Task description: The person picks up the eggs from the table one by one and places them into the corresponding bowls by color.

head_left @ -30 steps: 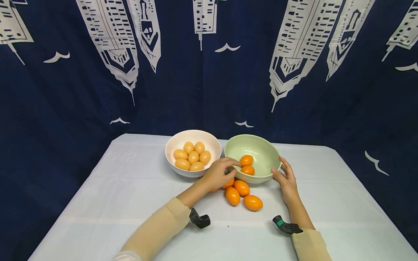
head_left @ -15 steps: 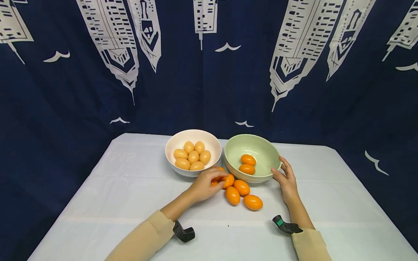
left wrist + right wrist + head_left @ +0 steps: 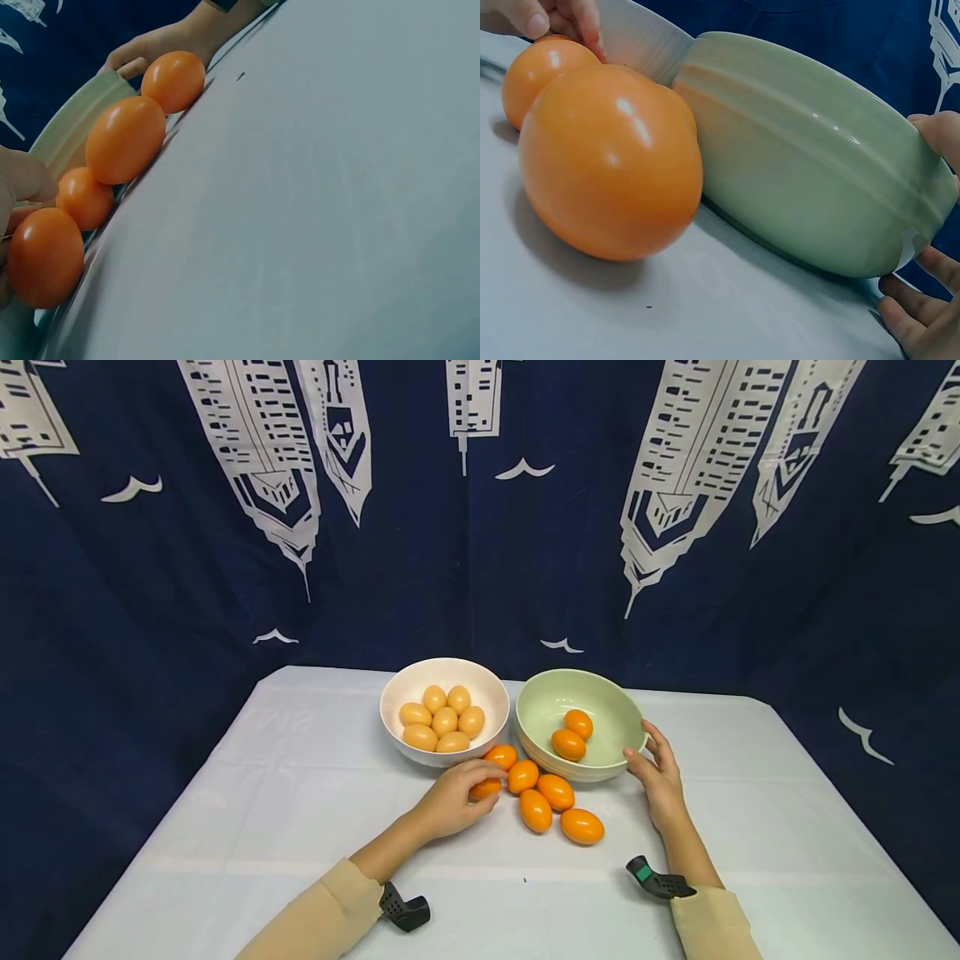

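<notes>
My left hand [image 3: 453,802] is at the loose group of orange eggs on the table, thumb and fingers around one orange egg [image 3: 485,789] at its left end. In the left wrist view, only part of the left hand [image 3: 22,180] shows at the edge. The right hand [image 3: 660,783] grips the right side of the green bowl [image 3: 611,714], thumb at the rim and other fingers around the outer wall. Inside that bowl lie two orange eggs [image 3: 568,744]. Several more orange eggs [image 3: 582,827] lie in front of it.
A white bowl [image 3: 393,710] with several pale yellow eggs [image 3: 445,720] stands left of the green bowl. Both stand near the back of the white-covered table [image 3: 247,827], before a dark blue patterned cloth [image 3: 465,568].
My left hand has moved from the green bowl's rim leftward and nearer to me, onto an orange egg. The eggs inside the bowl have shifted slightly. The right hand has stayed put.
</notes>
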### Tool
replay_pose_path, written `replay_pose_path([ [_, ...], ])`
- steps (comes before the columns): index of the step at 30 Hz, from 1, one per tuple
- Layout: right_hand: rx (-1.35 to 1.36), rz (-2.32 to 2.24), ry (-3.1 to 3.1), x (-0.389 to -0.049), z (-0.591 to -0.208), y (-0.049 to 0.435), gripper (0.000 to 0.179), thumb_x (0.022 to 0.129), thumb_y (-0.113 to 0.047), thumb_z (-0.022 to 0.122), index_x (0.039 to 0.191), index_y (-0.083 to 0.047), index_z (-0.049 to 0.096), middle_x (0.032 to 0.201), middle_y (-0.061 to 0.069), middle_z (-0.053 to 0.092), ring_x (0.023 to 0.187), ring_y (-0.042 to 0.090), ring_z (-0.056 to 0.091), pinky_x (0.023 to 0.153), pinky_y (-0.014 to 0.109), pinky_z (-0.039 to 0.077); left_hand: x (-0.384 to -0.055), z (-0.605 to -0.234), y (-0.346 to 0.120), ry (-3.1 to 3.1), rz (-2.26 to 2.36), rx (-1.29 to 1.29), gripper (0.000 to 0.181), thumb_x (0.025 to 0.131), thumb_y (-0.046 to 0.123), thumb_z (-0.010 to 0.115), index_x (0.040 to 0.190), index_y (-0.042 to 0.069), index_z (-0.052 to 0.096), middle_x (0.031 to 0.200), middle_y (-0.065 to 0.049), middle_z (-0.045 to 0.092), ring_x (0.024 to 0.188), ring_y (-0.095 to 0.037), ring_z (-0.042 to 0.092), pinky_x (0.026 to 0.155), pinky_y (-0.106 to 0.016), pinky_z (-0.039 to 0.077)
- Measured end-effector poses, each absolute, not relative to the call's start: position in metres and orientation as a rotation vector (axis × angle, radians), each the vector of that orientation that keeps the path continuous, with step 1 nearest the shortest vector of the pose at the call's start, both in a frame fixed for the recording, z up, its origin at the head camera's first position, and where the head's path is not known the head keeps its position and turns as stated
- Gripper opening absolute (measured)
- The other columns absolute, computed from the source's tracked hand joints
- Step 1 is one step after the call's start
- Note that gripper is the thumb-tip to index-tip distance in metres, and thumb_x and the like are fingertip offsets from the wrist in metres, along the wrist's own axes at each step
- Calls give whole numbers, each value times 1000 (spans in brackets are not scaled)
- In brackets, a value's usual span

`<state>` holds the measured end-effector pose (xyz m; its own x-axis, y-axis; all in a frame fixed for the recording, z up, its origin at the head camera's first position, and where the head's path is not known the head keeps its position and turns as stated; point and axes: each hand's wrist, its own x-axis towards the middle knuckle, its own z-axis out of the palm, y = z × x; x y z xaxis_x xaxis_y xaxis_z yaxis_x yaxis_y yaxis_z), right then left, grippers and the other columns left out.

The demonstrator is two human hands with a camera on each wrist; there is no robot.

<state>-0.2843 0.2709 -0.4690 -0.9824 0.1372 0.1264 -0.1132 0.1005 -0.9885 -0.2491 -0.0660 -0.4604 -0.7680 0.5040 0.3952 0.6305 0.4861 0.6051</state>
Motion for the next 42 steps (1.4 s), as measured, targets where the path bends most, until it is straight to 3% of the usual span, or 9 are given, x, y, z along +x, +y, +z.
replay_pose_path([
  [11, -33, 1988, -2199, -283, -467, 271, 64, 99, -21, 57, 155, -20, 26, 154, 16, 28, 114, 11, 44, 83, 11, 44, -246, -467, -69, -2571, -1170, -1011, 37, 86, 15, 73, 122, 10, 66, 124, -3, 61, 118, -17, 55, 103, -33, 41],
  [32, -24, 2025, -2166, -283, -465, 270, 65, 99, -17, 56, 156, -17, 23, 153, 18, 26, 104, 5, 49, 82, 11, 44, -251, -460, -74, -2539, -1252, -1054, 39, 83, 14, 76, 120, 11, 67, 120, 0, 65, 115, -16, 55, 98, -31, 45],
  [42, -37, 2018, -2172, -283, -463, 270, 66, 99, -16, 57, 155, -17, 23, 154, 18, 26, 106, 6, 47, 82, 11, 44, -256, -446, -69, -2518, -1345, -1058, 40, 85, 15, 75, 122, 6, 65, 131, -12, 60, 125, -24, 52, 94, -32, 48],
])
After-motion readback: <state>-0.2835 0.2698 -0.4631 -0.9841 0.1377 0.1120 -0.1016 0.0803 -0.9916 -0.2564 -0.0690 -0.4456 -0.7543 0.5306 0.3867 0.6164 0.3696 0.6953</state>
